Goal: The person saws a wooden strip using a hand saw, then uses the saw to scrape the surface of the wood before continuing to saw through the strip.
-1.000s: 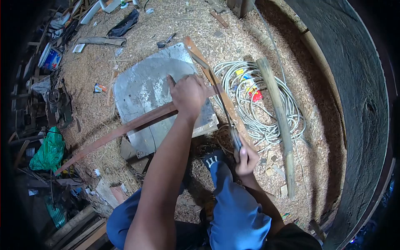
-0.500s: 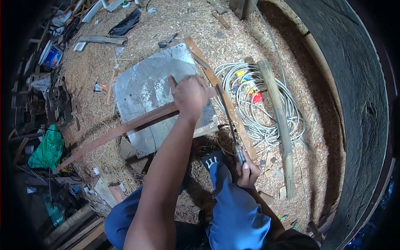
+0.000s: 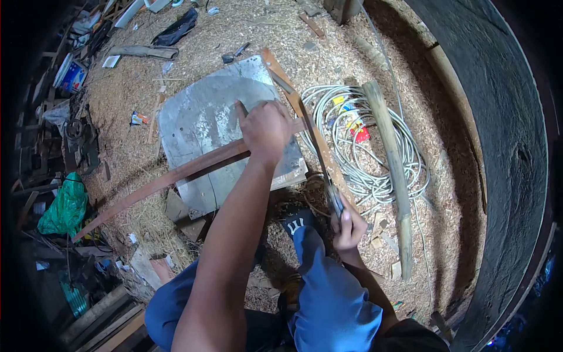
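Note:
My left hand [image 3: 267, 126] is closed over a long reddish wooden strip [image 3: 199, 165], pressing it on a worn grey board [image 3: 205, 111]. The strip reaches from the lower left across the board, and its short end sticks out right of my fingers. Beside that end is the thin dark blade of a saw [image 3: 319, 154]. My right hand [image 3: 350, 227] is wrapped round the saw's handle, which is blurred, near my right knee. A flat orange-brown wooden piece [image 3: 293, 97] lies along the board's right edge, partly under the saw.
Coiled pale cable [image 3: 375, 182] and a round pole [image 3: 388, 146] lie at the right. A large dark timber [image 3: 498, 117] curves along the right side. Wood shavings cover the ground. At the left are a green plastic bag [image 3: 64, 208] and piled scraps.
My right hand and the saw have moved slightly forward, toward the strip's end. My left hand keeps its hold on the strip. The whole view has shifted a little.

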`<state>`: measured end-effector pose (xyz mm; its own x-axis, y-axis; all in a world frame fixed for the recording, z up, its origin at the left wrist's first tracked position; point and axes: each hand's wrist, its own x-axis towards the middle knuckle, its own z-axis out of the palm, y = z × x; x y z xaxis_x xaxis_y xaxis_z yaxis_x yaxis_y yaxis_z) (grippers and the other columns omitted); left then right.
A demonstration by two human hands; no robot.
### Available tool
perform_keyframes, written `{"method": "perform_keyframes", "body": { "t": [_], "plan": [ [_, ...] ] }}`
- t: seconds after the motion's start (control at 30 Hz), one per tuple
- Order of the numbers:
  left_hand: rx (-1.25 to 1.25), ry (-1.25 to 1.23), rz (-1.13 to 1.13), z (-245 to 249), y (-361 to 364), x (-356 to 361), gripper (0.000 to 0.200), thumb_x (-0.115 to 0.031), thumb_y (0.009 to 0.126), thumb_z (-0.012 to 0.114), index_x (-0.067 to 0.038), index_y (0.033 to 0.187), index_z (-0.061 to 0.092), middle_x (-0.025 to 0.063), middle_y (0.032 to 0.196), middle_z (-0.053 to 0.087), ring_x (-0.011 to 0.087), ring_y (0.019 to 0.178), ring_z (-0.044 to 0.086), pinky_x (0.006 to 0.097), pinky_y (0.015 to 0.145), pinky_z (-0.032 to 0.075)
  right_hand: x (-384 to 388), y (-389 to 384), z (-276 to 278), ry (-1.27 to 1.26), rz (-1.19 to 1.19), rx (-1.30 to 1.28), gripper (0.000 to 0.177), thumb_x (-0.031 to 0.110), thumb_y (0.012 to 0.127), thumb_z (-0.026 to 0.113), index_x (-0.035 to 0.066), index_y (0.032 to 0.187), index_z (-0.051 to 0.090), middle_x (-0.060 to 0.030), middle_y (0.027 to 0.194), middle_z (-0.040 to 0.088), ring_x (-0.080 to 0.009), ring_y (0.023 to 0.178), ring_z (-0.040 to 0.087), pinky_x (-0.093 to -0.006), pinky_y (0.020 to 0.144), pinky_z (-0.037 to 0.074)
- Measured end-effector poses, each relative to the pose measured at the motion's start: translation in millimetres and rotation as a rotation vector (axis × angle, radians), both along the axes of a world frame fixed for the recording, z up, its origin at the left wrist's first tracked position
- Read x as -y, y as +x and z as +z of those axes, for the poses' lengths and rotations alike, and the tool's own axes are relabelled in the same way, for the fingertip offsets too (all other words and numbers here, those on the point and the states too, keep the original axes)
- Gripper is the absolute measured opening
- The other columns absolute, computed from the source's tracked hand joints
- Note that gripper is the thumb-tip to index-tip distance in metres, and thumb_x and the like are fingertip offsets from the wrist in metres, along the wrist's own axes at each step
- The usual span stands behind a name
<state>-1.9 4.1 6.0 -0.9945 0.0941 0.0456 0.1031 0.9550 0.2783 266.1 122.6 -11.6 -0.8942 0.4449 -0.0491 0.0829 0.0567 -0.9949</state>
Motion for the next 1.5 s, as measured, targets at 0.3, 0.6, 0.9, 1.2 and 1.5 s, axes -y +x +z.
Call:
{"method": "perform_keyframes", "body": {
  "t": [0.3,0.6,0.9,1.2,1.5],
  "plan": [
    [-0.055,0.012,0.016,1,-2,3,0.039,-0.025,0.097,0.050,-0.004,0.080,0.078,0.0203,0.082,0.073,0.0382,0.075,0.071,0.0493,0.120,0.031,0,27,2,0.031,0.003,0.023,0.051,0.027,0.108,0.043,-0.013,0.137,0.057,-0.0073,0.075,0.065,-0.0055,0.050,0.040,-0.0233,0.047,0.030],
    [-0.061,0.023,0.013,1,0,0,0.039,-0.024,0.097,0.049,-0.003,0.080,0.077,0.0201,0.082,0.073,0.0370,0.074,0.071,0.0492,0.120,0.031,-1,13,5,0.014,0.027,-0.010,0.043,0.015,0.106,0.046,-0.009,0.140,0.057,0.0046,0.060,0.047,-0.0031,0.051,0.039,-0.0233,0.049,0.029],
    [-0.059,0.017,0.006,1,2,0,0.039,-0.025,0.097,0.049,-0.003,0.081,0.077,0.0199,0.080,0.073,0.0374,0.076,0.072,0.0482,0.120,0.033,2,-23,-4,-0.060,0.005,0.006,0.045,0.020,0.105,0.049,-0.007,0.139,0.059,0.0026,0.064,0.052,-0.0040,0.053,0.040,-0.0225,0.051,0.031],
    [-0.074,-0.015,0.000,-3,0,-1,0.038,-0.026,0.095,0.051,-0.004,0.080,0.077,0.0208,0.080,0.073,0.0371,0.075,0.072,0.0487,0.119,0.032,-2,-13,-1,-0.026,0.027,0.013,0.047,0.022,0.106,0.046,-0.010,0.138,0.058,0.0033,0.062,0.048,-0.0043,0.052,0.040,-0.0228,0.050,0.030],
    [-0.097,0.047,0.021,-2,3,2,0.041,-0.027,0.096,0.049,-0.004,0.078,0.077,0.0209,0.082,0.074,0.0359,0.076,0.072,0.0479,0.120,0.030,8,23,5,0.016,-0.044,-0.021,0.051,0.029,0.108,0.041,-0.010,0.138,0.058,0.0035,0.056,0.045,-0.0044,0.048,0.035,-0.0249,0.046,0.026]
  ]
}}
